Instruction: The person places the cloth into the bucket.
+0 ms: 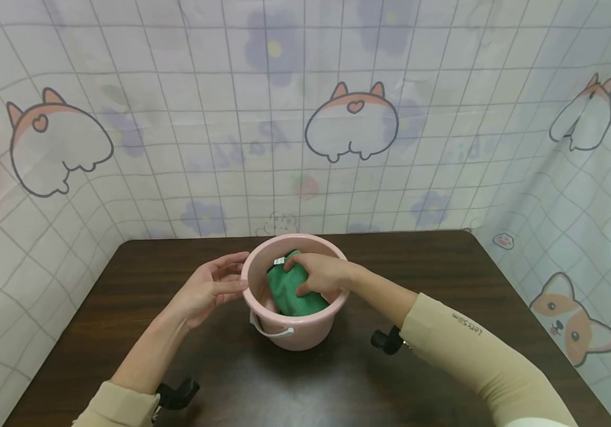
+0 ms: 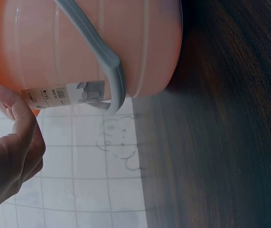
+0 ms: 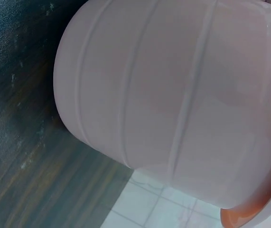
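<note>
A pink plastic bucket (image 1: 305, 335) stands upright on the dark table, its pale handle (image 1: 275, 333) hanging down at the front left. My left hand (image 1: 206, 290) is at the bucket's left side, thumb and fingers pinching the rim; the left wrist view shows this hand (image 2: 19, 147) beside a printed label (image 2: 61, 95). Inside the bucket lies a folded green cloth (image 1: 289, 293) with a small white tag (image 1: 279, 261). Reaching in over the right rim, my right hand (image 1: 321, 274) grips the cloth with bent fingers and thumb. In the right wrist view, the bucket wall (image 3: 159, 95) hides that hand.
The dark wooden table (image 1: 140, 284) extends around the bucket. Behind it and at both sides hangs a white gridded curtain (image 1: 231, 196) printed with corgis and flowers. A black wrist mount (image 1: 177, 394) juts from the left forearm, another black mount (image 1: 387, 341) from the right.
</note>
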Motion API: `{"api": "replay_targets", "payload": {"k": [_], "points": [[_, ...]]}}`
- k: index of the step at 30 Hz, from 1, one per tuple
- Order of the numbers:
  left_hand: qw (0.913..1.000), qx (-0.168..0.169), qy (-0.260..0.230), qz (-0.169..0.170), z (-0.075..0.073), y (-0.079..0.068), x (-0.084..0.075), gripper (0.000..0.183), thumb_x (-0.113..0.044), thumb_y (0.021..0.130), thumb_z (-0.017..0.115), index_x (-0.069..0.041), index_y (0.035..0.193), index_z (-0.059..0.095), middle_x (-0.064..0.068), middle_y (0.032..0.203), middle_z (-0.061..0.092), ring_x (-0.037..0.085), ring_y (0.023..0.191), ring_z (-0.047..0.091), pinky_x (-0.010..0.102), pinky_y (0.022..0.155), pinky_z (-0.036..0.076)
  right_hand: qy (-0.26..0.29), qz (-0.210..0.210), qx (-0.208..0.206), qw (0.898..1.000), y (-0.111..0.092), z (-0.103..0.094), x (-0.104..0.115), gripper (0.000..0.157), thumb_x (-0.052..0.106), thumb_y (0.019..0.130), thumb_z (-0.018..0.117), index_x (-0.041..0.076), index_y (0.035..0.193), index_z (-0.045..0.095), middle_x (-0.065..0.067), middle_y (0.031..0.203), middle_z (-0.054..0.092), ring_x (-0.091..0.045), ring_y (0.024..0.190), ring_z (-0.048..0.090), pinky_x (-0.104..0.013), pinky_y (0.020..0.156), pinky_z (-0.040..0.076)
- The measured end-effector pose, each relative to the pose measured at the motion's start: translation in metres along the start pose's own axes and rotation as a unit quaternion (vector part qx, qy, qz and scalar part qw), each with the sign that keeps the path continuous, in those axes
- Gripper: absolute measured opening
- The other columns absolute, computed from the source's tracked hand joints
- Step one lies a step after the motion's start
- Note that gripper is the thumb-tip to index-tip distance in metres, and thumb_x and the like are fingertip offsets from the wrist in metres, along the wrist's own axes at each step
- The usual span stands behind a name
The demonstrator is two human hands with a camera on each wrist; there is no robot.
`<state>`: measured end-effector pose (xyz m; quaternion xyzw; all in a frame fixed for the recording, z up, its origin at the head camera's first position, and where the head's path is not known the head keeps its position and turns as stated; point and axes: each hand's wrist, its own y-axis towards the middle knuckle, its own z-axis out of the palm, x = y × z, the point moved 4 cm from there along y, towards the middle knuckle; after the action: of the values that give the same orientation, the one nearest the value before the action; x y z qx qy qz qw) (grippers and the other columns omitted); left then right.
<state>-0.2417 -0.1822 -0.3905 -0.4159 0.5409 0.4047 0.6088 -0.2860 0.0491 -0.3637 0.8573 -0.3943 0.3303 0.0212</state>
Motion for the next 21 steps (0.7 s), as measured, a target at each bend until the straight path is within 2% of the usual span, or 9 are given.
{"api": "replay_targets", "payload": {"k": [9, 16, 21], "points": [[1.0, 0.003, 0.0, 0.004, 0.0, 0.0, -0.001, 0.07, 0.004, 0.094, 0.069, 0.004, 0.155, 0.035, 0.025, 0.139, 0.046, 0.022, 0.108, 0.065, 0.035, 0.089, 0.058, 0.065, -0.002, -0.063, 0.996, -0.002, -0.007, -0.002, 0.045, 0.008, 0.091, 0.079, 0.008, 0.132, 0.061, -0.009, 0.139, 0.057, -0.024, 0.13, 0.05, -0.04, 0.105, 0.046], [1.0, -0.002, -0.001, 0.002, 0.001, 0.0, -0.002, 0.07, 0.004, 0.094, 0.069, 0.005, 0.155, 0.036, 0.026, 0.139, 0.046, 0.024, 0.109, 0.065, 0.034, 0.088, 0.058, 0.12, -0.014, -0.095, 0.988, -0.004, -0.012, -0.001, 0.045, 0.003, 0.089, 0.079, 0.005, 0.13, 0.06, -0.009, 0.14, 0.056, -0.03, 0.14, 0.045, -0.044, 0.114, 0.038], [1.0, -0.006, -0.005, -0.001, 0.001, 0.0, -0.001, 0.069, 0.005, 0.094, 0.068, 0.005, 0.155, 0.036, 0.025, 0.139, 0.046, 0.022, 0.106, 0.065, 0.034, 0.088, 0.058, 0.171, -0.065, -0.088, 0.979, -0.008, -0.015, 0.002, 0.049, 0.002, 0.091, 0.077, 0.002, 0.136, 0.056, -0.012, 0.141, 0.057, -0.03, 0.139, 0.047, -0.048, 0.116, 0.036]]}}
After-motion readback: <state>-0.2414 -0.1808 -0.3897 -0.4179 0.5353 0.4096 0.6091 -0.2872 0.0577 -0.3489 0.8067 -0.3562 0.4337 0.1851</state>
